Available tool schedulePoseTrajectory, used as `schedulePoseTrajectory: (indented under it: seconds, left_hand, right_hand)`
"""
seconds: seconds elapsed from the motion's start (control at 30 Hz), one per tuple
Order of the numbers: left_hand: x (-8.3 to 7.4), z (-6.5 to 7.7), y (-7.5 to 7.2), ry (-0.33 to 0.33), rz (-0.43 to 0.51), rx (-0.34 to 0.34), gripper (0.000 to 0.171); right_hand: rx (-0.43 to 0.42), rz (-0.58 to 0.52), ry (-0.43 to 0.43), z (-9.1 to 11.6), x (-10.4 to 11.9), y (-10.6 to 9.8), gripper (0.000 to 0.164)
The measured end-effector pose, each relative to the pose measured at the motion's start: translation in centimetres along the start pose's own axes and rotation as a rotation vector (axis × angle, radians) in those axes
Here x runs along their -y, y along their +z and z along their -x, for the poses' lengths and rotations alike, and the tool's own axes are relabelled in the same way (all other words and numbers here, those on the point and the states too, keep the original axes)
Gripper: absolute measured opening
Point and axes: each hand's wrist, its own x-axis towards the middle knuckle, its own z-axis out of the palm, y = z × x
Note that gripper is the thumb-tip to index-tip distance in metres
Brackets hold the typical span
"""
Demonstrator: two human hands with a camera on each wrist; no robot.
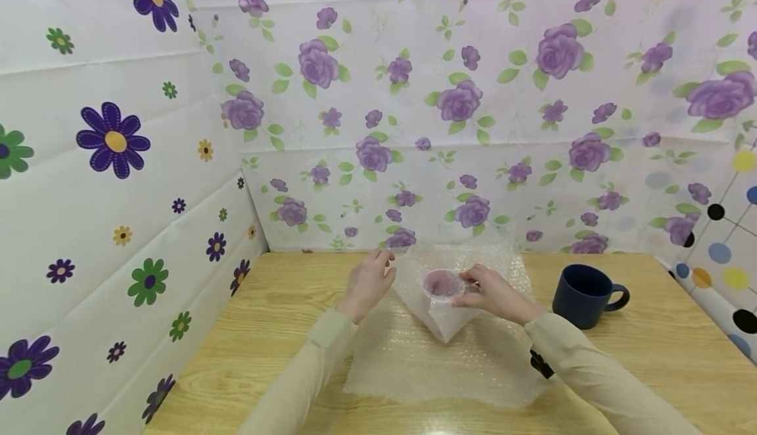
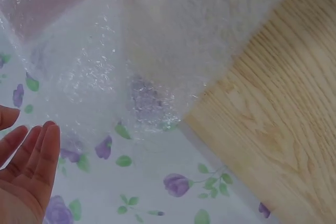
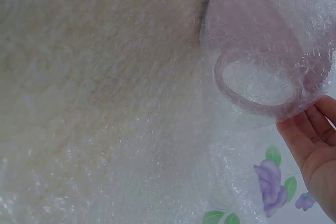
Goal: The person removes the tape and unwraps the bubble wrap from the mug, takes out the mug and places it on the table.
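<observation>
A pink mug stands on a sheet of clear bubble wrap, part of which is folded up against the mug's front in a point. My right hand pinches the mug at its handle side, thumb in front and fingers behind. Through the film, the right wrist view shows the mug's handle right beside my fingertips. Left of the mug, my left hand hovers with nothing in it, its fingers loosely extended near the back corner of the wrap.
A dark blue mug stands on the wooden table to the right, its handle pointing right. Behind the table hangs a purple-flowered sheet, with patterned sheets on both sides. A small black item lies near my right forearm.
</observation>
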Motion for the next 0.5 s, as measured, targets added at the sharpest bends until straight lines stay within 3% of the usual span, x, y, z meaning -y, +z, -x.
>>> schedulePoseTrajectory:
  seconds: [0.5]
  left_hand:
    - [-1.7,-0.2,0.8,0.129,0.074,0.055,0.015]
  right_hand:
    - [0.011,-0.004,0.019,0.0,0.1,0.0,0.064]
